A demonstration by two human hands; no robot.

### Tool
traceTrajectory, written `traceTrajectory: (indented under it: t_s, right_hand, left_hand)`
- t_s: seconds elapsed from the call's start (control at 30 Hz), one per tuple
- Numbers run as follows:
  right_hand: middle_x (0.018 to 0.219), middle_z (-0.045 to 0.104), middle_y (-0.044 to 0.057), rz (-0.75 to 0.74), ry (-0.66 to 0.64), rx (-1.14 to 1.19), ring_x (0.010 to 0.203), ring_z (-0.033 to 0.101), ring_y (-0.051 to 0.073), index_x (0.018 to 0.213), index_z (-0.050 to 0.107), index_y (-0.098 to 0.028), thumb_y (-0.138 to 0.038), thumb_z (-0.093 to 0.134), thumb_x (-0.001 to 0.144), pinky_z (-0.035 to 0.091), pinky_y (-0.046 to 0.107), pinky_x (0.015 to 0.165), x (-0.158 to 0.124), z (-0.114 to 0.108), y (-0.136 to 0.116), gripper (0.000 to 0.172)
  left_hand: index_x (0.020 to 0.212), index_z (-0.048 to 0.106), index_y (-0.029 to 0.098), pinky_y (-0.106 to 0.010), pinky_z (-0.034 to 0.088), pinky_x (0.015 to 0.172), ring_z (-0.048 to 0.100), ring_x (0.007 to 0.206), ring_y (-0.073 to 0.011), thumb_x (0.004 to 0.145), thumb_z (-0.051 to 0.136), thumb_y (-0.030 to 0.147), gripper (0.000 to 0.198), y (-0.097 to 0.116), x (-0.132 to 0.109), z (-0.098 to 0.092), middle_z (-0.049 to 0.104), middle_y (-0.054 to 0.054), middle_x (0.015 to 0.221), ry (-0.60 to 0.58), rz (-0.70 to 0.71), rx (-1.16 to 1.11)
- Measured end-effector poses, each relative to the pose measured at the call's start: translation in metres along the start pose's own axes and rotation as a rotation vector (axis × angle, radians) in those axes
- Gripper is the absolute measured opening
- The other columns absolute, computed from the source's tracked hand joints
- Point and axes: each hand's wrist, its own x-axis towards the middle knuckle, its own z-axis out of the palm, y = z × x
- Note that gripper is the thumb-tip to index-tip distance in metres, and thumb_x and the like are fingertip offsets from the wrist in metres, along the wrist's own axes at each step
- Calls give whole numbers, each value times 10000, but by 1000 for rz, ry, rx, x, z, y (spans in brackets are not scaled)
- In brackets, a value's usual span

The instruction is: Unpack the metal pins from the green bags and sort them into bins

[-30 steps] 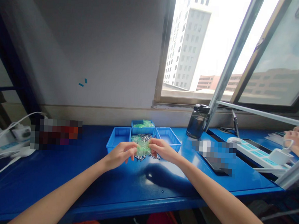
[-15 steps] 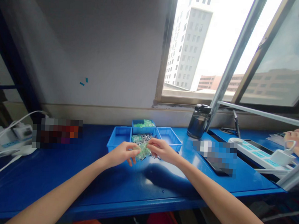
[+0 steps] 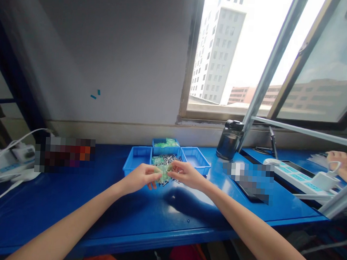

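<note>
Between my two hands is a small clear greenish plastic bag (image 3: 164,172). My left hand (image 3: 144,176) pinches its left side, and my right hand (image 3: 185,173) grips its upper right side. Both hands are closed on the bag, just over the front of the middle blue bin (image 3: 183,155). In that bin lie many loose silvery metal pieces (image 3: 169,159), like screws or pins, and more greenish plastic at its left. Behind it, a further blue bin (image 3: 164,149) holds several greenish bags (image 3: 168,143). My fingers hide part of the held bag.
Blue bins stand left (image 3: 137,159) and right (image 3: 195,160) of the middle one. A dark bottle (image 3: 230,140), a black phone (image 3: 250,191) and a power strip (image 3: 299,177) lie rightward. Another person's hand (image 3: 342,160) is at far right. White cables (image 3: 11,162) crowd the left.
My hands have drawn slightly closer together, with the bag stretched flatter between them. At far right the other person's hand has shifted a little. The view has moved slightly.
</note>
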Motion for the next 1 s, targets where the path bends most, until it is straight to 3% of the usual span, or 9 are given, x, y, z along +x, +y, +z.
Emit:
traceTrajectory:
  t_s: [0.2,0.33,0.4,0.53,0.73,0.9,1.0]
  right_hand:
    - [615,481,-34,-12,41,5,566,422,76,766,545,-154,-366,557,798,362,195,528,2,0,2,214]
    - [713,499,-34,-7,217,40,607,479,85,956,494,-188,-319,629,735,404,204,556,4,5,5,290]
    - [731,496,-30,-12,289,-39,621,485,91,934,496,-196,-281,644,716,411,207,555,4,7,4,276]
    - [733,529,-9,-91,222,-198,635,495,96,886,557,-194,-251,595,771,430,219,587,2,11,-1,134]
    - [822,567,25,-165,132,-124,712,540,107,941,569,-187,-304,532,829,473,217,612,-2,16,-10,166]
    - [882,520,31,-151,174,-101,729,545,109,950,544,-187,-343,653,722,511,232,635,-3,17,-11,297]
    - [839,537,22,-133,179,-94,682,546,100,871,534,-179,-301,612,750,508,232,615,-3,18,-11,188]
  left_hand:
    - [882,596,117,-226,462,497,595,587,-142,764,544,404,314,-1,1,-1,610,-22,688,15,38,-12]
    - [1008,513,129,-240,489,490,619,614,-165,752,568,364,352,-2,2,3,608,-10,661,143,92,-52]
    - [1009,504,134,-245,501,511,631,654,-176,756,567,355,342,-2,3,5,625,-20,680,170,116,-57]
    - [1151,477,137,-249,504,537,632,720,-186,759,565,346,453,-1,1,7,656,-49,805,159,93,-16]
    - [1272,433,137,-282,516,633,591,882,-221,788,521,341,533,-5,-2,6,608,-96,1075,12,160,-45]
    - [1324,351,114,-292,519,670,593,864,-208,765,522,287,610,-9,-2,4,617,-98,1029,0,185,-95]
    - [1316,358,130,-263,525,560,610,838,-218,791,507,323,580,-8,-1,5,621,-91,960,10,144,-85]
